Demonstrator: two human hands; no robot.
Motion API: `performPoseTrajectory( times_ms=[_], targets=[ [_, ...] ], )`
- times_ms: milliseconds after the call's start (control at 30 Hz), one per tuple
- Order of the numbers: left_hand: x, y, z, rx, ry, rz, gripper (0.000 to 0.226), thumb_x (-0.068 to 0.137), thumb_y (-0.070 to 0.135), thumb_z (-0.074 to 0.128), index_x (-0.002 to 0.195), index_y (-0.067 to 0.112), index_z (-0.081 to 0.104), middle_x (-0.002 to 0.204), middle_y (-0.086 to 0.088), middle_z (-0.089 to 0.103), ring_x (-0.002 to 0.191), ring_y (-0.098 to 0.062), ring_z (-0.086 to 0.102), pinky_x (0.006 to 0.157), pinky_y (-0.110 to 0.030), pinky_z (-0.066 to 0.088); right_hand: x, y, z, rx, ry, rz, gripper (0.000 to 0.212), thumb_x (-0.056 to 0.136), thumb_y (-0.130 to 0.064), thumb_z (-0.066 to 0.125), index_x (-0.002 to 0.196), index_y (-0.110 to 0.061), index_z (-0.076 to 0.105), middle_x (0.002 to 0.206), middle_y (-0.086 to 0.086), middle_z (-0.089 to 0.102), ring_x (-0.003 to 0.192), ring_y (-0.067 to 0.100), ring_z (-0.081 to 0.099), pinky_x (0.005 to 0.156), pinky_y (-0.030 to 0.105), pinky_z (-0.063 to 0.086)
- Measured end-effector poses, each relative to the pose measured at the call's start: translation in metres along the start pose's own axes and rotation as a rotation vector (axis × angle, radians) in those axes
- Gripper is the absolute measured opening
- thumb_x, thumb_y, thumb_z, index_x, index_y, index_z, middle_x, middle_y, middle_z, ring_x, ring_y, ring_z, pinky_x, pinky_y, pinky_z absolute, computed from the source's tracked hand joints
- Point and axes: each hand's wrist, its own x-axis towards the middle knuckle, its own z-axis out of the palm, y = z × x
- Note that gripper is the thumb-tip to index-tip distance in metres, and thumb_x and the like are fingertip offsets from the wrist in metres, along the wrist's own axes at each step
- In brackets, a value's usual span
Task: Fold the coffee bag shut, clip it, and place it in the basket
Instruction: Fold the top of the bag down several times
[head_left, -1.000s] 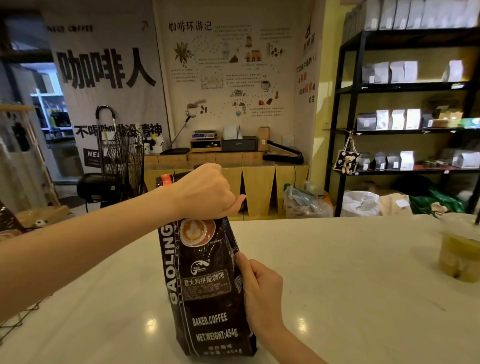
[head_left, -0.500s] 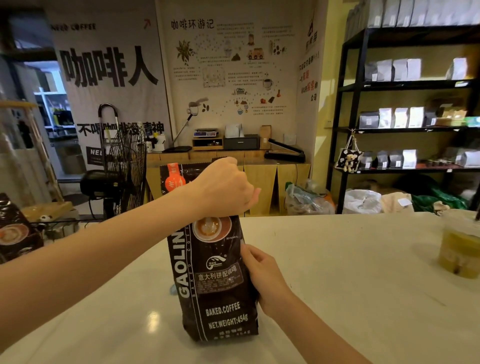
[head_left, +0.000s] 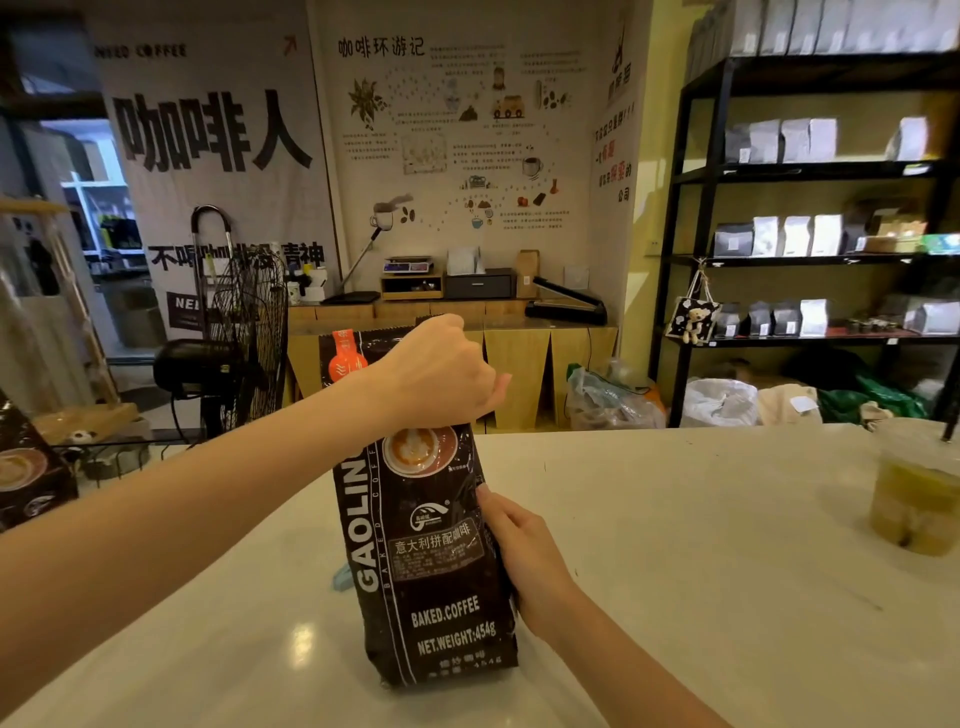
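While left hand (head_left: 436, 379) grips top | coffee bag (head_left: 431, 561) reads "GAOLING", "BAKED.COFFEE"

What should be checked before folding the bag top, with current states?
1. Tall black foil coffee bag upright on the white table: ok.
2. Right hand steadying the bag's side: ok.
3. Left hand closed on the bag's upper part: ok.
4. Top folded: not ok, the top edge stands above the fist.
5. Clip within reach: cannot tell.
6. Basket location: cannot tell.
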Motion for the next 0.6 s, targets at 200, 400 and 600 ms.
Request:
performPoseTrajectory(
  times_ms=[200, 400, 600],
  targets=[
    [-0.010, -0.012, 0.004, 0.005, -0.032, -0.037, 0.054, 0.088, 0.026, 0.030, 0.035, 0.018, 0.026, 0.031, 0.006, 0.026, 0.026, -0.014, 0.023, 0.048, -0.032, 0.050, -0.007, -0.013, 0.000, -0.076, 0.080, -0.354, 0.022, 0.082, -0.027, 0.061, 0.102, -0.018, 0.056, 0.101, -0.003, 0.066, 0.083, 0.000, 0.067, 0.064, 0.018, 0.054],
    [-0.021, -0.018, 0.014, -0.052, -0.091, -0.125, 0.063, 0.090, 0.029, 0.025, 0.032, 0.013, 0.043, 0.030, 0.005, 0.033, 0.026, -0.013, 0.031, 0.054, -0.038, 0.051, -0.010, 0.004, 0.013, -0.082, 0.130, -0.352, 0.016, 0.076, -0.021, 0.069, 0.093, -0.019, 0.067, 0.118, -0.008, 0.063, 0.101, 0.011, 0.064, 0.075, 0.025, 0.057],
    [-0.027, -0.025, 0.012, -0.065, -0.111, -0.135, 0.055, 0.091, 0.029, 0.021, 0.037, 0.021, 0.026, 0.033, 0.006, 0.032, 0.028, -0.013, 0.026, 0.054, -0.041, 0.051, -0.016, 0.000, 0.019, 0.075, 0.204, -0.258, 0.017, 0.074, -0.020, 0.071, 0.091, -0.024, 0.073, 0.098, -0.010, 0.074, 0.089, 0.008, 0.069, 0.070, 0.021, 0.057]
  ],
)
